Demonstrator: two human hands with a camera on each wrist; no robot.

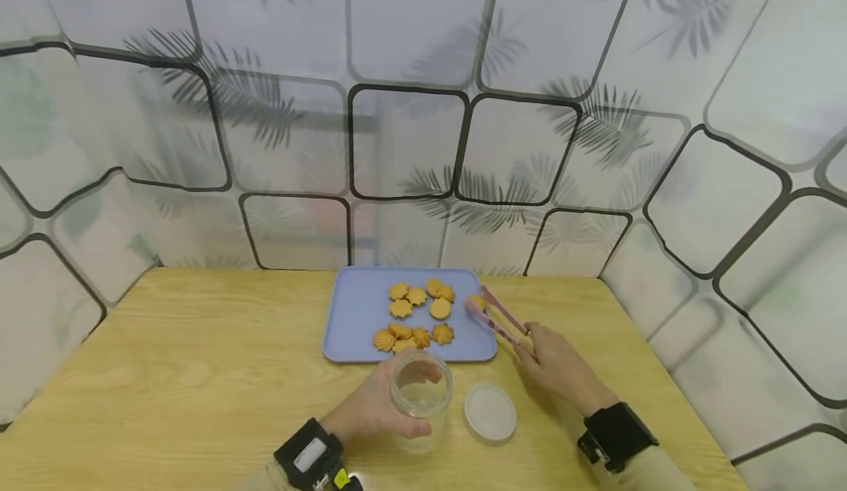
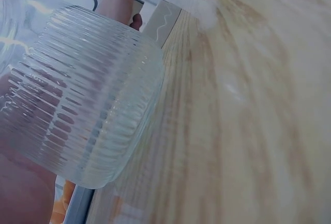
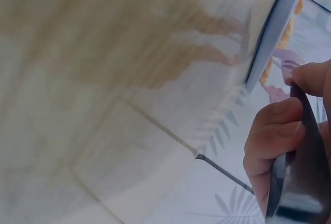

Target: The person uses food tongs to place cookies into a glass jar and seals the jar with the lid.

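Observation:
My left hand (image 1: 377, 406) grips a clear jar (image 1: 423, 409), its open mouth facing up. In the left wrist view the ribbed side of the jar (image 2: 88, 89) is close to the table; whether it touches is unclear. My right hand (image 1: 559, 366) holds pink tongs (image 1: 506, 312) with their tips around a cookie (image 1: 477, 301) at the right side of a blue tray (image 1: 354, 307). Several golden cookies (image 1: 440, 309) lie on that tray. A dark tong handle (image 3: 305, 167) shows under the right fingers in the right wrist view.
A round white lid (image 1: 490, 413) lies on the wooden table (image 1: 218, 359), between the jar and my right forearm. Behind the tray and along both sides hang patterned curtains (image 1: 410, 142).

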